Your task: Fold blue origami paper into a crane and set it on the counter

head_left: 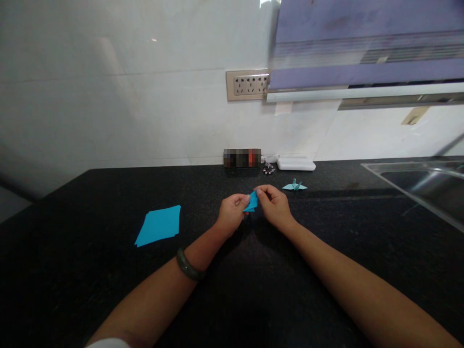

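Observation:
Between my two hands is a small folded piece of blue paper [253,201], held a little above the dark countertop. My left hand [232,212] pinches its left side between thumb and fingers. At its upper right edge my right hand [274,205] grips it with thumb and forefinger. A stack of flat blue paper sheets [159,225] lies on the counter to the left of my hands. Beyond my right hand rests a finished paper crane [295,185] in pale blue, wings spread. The exact folds of the held paper are too small to make out.
The black speckled countertop [90,290] meets a white tiled wall. Against that wall lie a blurred-out dark box [242,158], a beaded item [268,168] and a white power strip [296,163]. A metal sink [435,188] is at the right. A socket panel [248,85] is above.

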A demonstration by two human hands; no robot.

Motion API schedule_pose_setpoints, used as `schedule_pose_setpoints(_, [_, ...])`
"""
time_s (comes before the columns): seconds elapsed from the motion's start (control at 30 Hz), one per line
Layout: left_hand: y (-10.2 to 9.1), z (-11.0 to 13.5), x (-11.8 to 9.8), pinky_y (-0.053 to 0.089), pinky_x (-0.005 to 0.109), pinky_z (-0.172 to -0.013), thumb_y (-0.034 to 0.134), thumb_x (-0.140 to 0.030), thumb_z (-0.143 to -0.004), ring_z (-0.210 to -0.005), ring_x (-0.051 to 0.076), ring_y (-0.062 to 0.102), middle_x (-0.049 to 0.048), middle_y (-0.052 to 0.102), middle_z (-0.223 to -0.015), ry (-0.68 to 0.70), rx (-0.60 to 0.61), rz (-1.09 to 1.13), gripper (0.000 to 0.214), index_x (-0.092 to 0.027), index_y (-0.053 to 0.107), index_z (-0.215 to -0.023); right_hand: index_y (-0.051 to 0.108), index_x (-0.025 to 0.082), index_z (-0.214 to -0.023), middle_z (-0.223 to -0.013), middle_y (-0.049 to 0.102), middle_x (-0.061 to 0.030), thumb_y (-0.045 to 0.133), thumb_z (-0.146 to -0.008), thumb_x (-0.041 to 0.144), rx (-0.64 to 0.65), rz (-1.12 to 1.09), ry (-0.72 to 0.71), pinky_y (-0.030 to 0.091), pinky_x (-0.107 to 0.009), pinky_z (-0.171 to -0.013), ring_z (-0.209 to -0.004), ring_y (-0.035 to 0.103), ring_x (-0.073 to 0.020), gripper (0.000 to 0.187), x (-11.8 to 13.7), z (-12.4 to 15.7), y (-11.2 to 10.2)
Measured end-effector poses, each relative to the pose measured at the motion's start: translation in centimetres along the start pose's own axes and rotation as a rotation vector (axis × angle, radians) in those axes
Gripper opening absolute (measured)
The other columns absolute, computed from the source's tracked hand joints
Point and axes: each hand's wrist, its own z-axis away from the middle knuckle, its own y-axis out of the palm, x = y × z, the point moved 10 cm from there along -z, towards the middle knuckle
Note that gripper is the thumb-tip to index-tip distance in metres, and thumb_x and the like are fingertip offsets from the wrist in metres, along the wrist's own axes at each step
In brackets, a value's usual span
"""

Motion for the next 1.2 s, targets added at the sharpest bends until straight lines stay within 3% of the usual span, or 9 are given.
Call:
schedule_pose_setpoints(0.7, [0.15, -0.16, 0.15, 0.03, 0.018, -0.037, 0.053, -0.039, -0.074, -0.037, 0.006, 0.042, -0.0035, 0.05, -0.047, 0.039, 0.049, -0.101, 0.026, -0.014, 0.054, -0.071, 0.061, 0.016, -0.084, -0.064, 0.059, -0.002, 0.045, -0.081, 0.031, 0.017, -0.034, 0.025, 0.042, -0.025, -0.053, -0.058, 0.054, -0.0142, 0.022, -0.09, 0.27, 0.37])
schedule_pose_setpoints(1.0, [0.26, -0.12, 0.15, 0.034, 0.018, -0.037, 0.054, -0.038, -0.074, -0.038, 0.007, 0.046, -0.002, 0.053, -0.05, 0.009, 0.053, -0.089, 0.025, -0.013, 0.054, -0.072, 0.059, 0.015, -0.086, -0.067, 0.059, -0.0025, 0.043, -0.082, 0.03, 0.036, -0.01, 0.02, 0.04, -0.023, -0.052, -0.056, 0.052, -0.013, 0.022, 0.15, 0.31, 0.43])
schedule_pose_setpoints(1.2, [0.24, -0.05, -0.29, 0.036, 0.019, -0.038, 0.053, -0.041, -0.074, -0.039, 0.008, 0.047, -0.0021, 0.053, -0.05, 0.063, 0.054, -0.092, 0.028, -0.013, 0.054, -0.072, 0.06, 0.015, -0.085, -0.066, 0.059, -0.0027, 0.044, -0.082, 0.032, 0.037, -0.009, 0.024, 0.04, -0.023, -0.051, -0.056, 0.052, -0.0132, 0.023, 0.15, 0.27, 0.4])
